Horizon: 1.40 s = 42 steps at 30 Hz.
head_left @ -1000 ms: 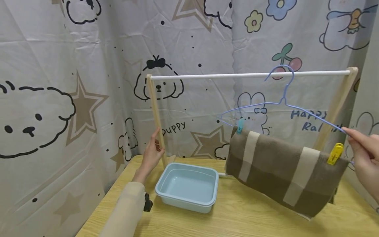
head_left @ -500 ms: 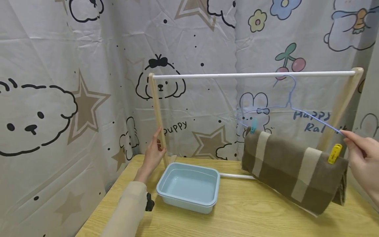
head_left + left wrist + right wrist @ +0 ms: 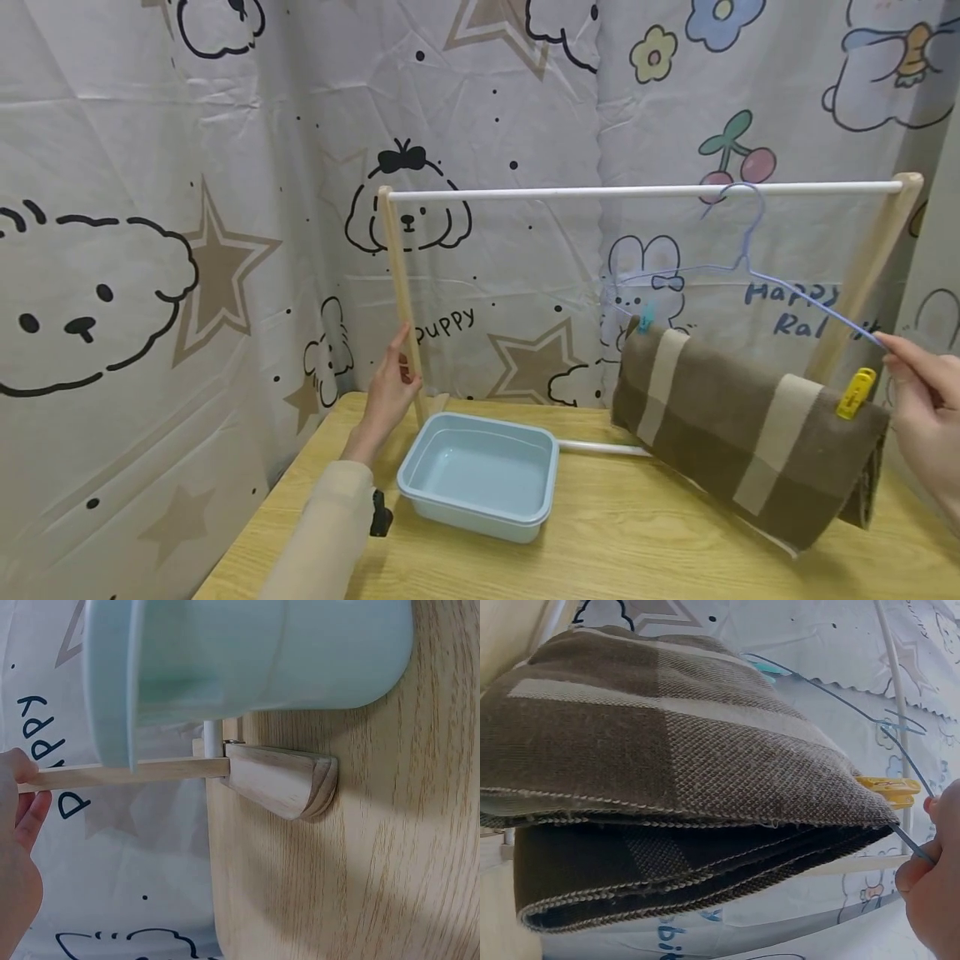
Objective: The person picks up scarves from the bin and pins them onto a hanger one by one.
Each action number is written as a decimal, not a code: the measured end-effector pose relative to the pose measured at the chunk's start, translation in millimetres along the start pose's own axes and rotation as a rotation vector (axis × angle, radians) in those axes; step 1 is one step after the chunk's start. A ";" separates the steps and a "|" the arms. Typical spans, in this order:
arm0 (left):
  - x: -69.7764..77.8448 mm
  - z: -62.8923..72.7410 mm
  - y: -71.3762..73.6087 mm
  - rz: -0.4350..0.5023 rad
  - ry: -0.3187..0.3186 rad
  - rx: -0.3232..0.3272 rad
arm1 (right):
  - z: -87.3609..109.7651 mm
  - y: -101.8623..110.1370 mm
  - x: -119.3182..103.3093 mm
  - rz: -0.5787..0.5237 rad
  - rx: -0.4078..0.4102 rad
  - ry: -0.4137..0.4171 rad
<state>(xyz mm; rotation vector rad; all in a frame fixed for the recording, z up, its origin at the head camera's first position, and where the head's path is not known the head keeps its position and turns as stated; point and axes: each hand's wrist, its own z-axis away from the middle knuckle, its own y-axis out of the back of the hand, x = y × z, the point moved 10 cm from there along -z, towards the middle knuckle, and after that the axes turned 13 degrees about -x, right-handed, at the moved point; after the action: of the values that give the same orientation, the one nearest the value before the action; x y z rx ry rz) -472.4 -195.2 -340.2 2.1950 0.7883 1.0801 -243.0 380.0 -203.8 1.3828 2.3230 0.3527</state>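
My right hand [image 3: 926, 408] pinches the right shoulder of a blue wire hanger [image 3: 813, 302]. Over the hanger's lower bar drapes a folded brown cloth [image 3: 712, 417] with cream stripes. A yellow clothespin [image 3: 856, 393] clips it near the right end, a teal clothespin [image 3: 646, 317] near the left. In the head view the hanger's hook overlaps the white rod [image 3: 570, 193] of a wooden drying rack. My left hand [image 3: 390, 396] grips the rack's left wooden post [image 3: 397, 267]; the left wrist view shows fingers around that post [image 3: 127, 774] above its foot [image 3: 274, 778].
A light blue basin [image 3: 480, 533] stands on the wooden table [image 3: 600, 550], close to the rack's left post. A lower white bar [image 3: 600, 447] runs behind the basin and cloth. The right wooden post [image 3: 862, 275] rises behind the hanger. A printed curtain [image 3: 247, 125] surrounds the table.
The hanger and cloth have shifted right, and the hook has dropped from above the rod to about its level. My left hand keeps its grip on the post.
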 end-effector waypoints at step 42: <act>14.3 10.0 7.7 -0.094 0.076 0.013 | 17.2 -11.0 28.9 -0.017 -0.076 -0.162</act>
<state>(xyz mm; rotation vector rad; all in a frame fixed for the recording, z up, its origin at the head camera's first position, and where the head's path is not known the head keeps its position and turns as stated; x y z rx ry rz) -454.9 -192.5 -333.0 2.1154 0.9246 1.1197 -255.7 400.3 -229.8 1.3049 2.1665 0.3083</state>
